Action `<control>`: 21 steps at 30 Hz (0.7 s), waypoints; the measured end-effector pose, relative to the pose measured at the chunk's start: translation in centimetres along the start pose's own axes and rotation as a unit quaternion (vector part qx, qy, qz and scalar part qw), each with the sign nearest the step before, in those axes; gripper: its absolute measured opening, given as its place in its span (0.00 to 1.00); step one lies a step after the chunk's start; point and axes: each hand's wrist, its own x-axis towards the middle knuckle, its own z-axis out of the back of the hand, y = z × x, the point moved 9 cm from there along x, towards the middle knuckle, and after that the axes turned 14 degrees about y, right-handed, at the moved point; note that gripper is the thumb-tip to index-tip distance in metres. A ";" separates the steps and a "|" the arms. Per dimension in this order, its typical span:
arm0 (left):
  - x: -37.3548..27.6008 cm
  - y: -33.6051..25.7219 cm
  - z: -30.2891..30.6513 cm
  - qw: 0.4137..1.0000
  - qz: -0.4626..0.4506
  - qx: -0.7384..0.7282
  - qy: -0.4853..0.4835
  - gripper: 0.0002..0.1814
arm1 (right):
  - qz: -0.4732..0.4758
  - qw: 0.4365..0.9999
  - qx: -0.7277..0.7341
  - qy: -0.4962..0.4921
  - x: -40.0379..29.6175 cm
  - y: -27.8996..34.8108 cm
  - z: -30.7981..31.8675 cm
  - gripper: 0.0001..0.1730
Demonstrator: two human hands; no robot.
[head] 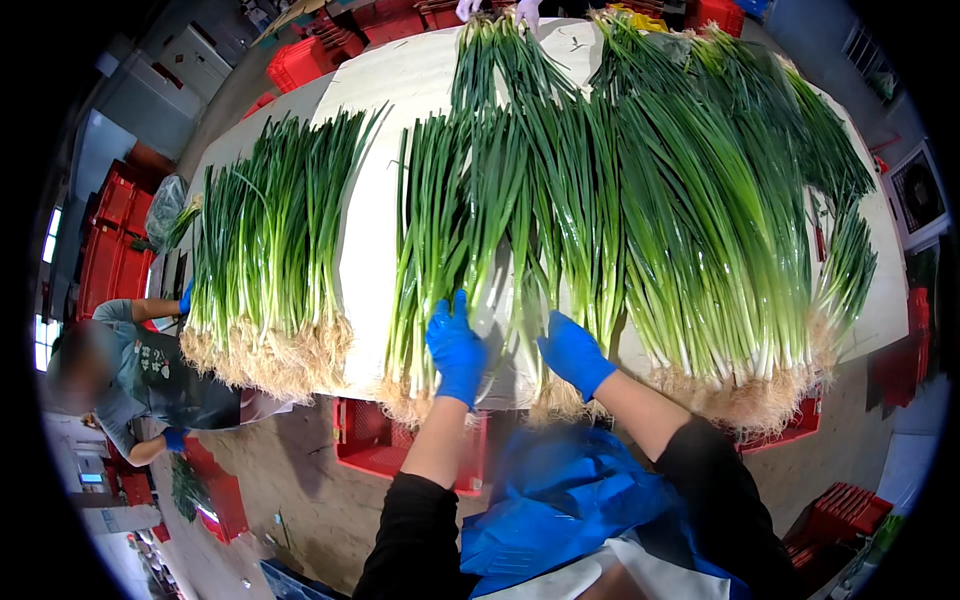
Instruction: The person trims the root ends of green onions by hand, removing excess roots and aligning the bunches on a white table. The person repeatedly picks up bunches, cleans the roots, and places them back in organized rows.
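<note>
My left hand, in a blue glove, rests against the right side of a row of scallions. Its fingers point towards the leaves, slightly apart. Across a narrow gap, my right hand, also gloved in blue, is beside another bunch of scallions. Its fingertips are blurred, so any grip is unclear. A few loose stalks lie between the two hands. Pale roots hang over the near table edge, and the green leaves reach away from me. Further right is a large heap of scallions.
Another row of scallions lies at the left of the white table. A co-worker stands beyond it. At the far edge, another person's gloved hands touch a bunch. Red crates sit below the near edge.
</note>
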 end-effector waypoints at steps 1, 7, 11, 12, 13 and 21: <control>-0.8 -1.5 1.0 0.999 -0.017 -0.019 -0.028 0.35 | -0.015 0.999 -0.032 -0.021 1.3 -1.1 -0.9 0.20; -2.2 -5.1 -4.8 0.983 -0.120 -0.016 0.135 0.38 | -0.083 0.978 -0.162 -0.098 3.5 -1.9 -1.8 0.24; -1.1 -2.8 -4.7 0.987 -0.097 -0.089 0.092 0.34 | -0.117 0.989 -0.085 -0.020 4.1 -2.9 -1.2 0.17; -1.1 -2.2 -4.0 0.986 -0.097 -0.112 0.071 0.32 | -0.085 0.996 -0.015 -0.033 4.1 -3.2 -0.8 0.16; -1.1 -1.6 -3.8 0.981 -0.075 -0.153 0.098 0.34 | -0.080 0.991 0.107 0.026 4.0 -3.1 -0.8 0.17; -4.5 -5.9 -2.5 0.673 -0.043 -0.694 0.253 0.24 | 0.075 0.767 0.588 0.247 -2.0 1.0 1.2 0.21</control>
